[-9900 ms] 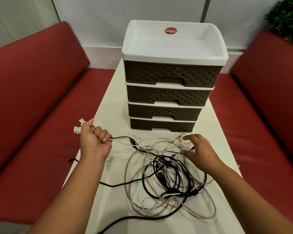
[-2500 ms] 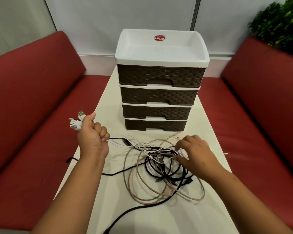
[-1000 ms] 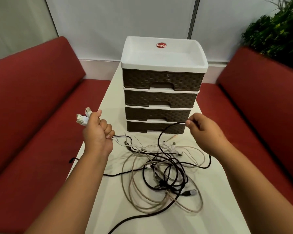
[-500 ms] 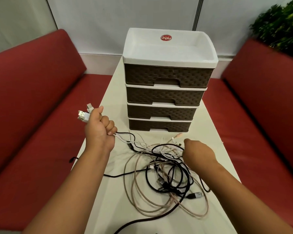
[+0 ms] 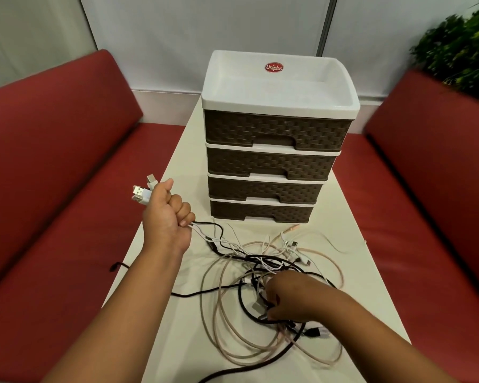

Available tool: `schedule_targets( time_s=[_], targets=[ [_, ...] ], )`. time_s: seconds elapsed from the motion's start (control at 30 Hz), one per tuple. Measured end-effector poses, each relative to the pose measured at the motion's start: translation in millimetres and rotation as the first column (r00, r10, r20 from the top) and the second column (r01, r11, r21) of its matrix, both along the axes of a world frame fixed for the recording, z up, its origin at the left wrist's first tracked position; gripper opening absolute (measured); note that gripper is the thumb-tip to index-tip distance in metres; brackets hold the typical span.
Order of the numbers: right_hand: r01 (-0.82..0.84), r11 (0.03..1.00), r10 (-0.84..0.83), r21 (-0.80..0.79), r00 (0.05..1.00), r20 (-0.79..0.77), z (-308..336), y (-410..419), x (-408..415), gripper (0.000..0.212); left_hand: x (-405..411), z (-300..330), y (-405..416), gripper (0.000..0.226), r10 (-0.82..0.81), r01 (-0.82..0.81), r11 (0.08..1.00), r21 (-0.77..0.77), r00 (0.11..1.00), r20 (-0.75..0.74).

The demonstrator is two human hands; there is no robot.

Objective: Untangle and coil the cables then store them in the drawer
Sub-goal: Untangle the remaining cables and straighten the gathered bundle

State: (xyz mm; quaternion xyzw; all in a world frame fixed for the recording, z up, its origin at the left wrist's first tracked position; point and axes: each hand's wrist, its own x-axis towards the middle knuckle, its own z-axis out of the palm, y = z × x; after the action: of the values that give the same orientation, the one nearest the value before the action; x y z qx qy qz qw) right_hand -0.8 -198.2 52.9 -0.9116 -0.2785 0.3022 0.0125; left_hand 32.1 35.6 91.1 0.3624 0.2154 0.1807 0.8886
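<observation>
Four closed drawers stack in the drawer unit (image 5: 274,150) at twelve o'clock on the table (image 5: 155,299). The cable tangle (image 5: 260,272) sprawls before it, its taut strands running toward ten o'clock into my left hand (image 5: 166,217), fisted around them, white plugs (image 5: 141,193) poking out. My right hand (image 5: 291,297), nearer the knot, curls its fingers into black loops at five o'clock.
</observation>
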Motion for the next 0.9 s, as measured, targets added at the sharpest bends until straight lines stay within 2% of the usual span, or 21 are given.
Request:
schedule_targets(
  time_s=[0.1, 0.17, 0.23, 0.33, 0.43, 0.5, 0.53, 0.6, 0.67, 0.83, 0.9],
  targets=[
    [0.117, 0.964, -0.075, 0.238, 0.981, -0.180, 31.0, -17.7, 9.3, 0.008, -1.5, 2.7, -3.5, 0.044, -0.016, 0.016, 1.000, 0.003, 1.000, 0.011],
    [0.262, 0.842, -0.109, 0.472, 0.939, -0.327, 58.4, -28.1, 12.2, 0.012, -2.7, 5.6, -7.3, 0.045, -0.026, 0.026, 1.000, 0.011, 1.000, 0.017],
    [0.334, 0.624, -0.141, 0.706, 0.937, -0.319, 88.7, -32.4, 13.0, 0.016, -3.0, 9.4, -12.0, 0.045, -0.034, 0.034, 0.999, 0.018, 0.999, 0.022],
    [0.216, 0.214, -0.248, 0.953, 0.955, -0.161, 139.3, -29.3, 13.7, 0.019, -2.1, 17.3, -19.2, 0.046, -0.051, 0.050, 0.998, 0.024, 0.998, 0.040],
    [0.110, -0.083, -0.236, 0.990, 0.963, -0.127, 185.8, -22.1, 12.1, 0.021, -1.8, 23.3, -24.5, 0.048, -0.076, 0.074, 0.997, 0.024, 0.995, 0.061],
    [0.069, -0.230, -0.228, 0.971, 0.966, -0.123, 216.7, -20.8, 8.4, 0.022, -2.2, 26.6, -28.1, 0.049, -0.096, 0.094, 0.995, 0.037, 0.993, 0.071],
    [0.042, -0.272, -0.235, 0.961, 0.966, -0.109, 231.1, -21.7, 7.5, 0.022, -2.6, 28.3, -29.7, 0.050, -0.109, 0.106, 0.993, 0.046, 0.991, 0.075],
    [0.013, -0.297, -0.237, 0.955, 0.967, -0.087, 253.1, -22.8, 6.5, 0.024, -3.8, 31.7, -33.0, 0.048, -0.140, 0.135, 0.989, 0.059, 0.986, 0.086],
    [0.059, -0.265, -0.227, 0.962, 0.966, -0.121, 253.6, -17.3, 9.0, 0.027, -5.3, 33.2, -34.8, 0.044, -0.177, 0.171, 0.983, 0.071, 0.979, 0.100],
    [0.244, -0.004, -0.238, 0.970, 0.942, -0.238, 182.7, 14.2, 12.8, 0.024, -12.8, 34.3, -38.6, 0.041, -0.284, 0.277, 0.958, 0.068, 0.950, 0.126],
    [0.315, 0.026, -0.284, 0.949, 0.912, -0.295, 157.0, 27.0, 10.8, 0.017, -17.4, 35.7, -41.9, 0.045, -0.305, 0.299, 0.952, 0.061, 0.944, 0.129]
  ],
)
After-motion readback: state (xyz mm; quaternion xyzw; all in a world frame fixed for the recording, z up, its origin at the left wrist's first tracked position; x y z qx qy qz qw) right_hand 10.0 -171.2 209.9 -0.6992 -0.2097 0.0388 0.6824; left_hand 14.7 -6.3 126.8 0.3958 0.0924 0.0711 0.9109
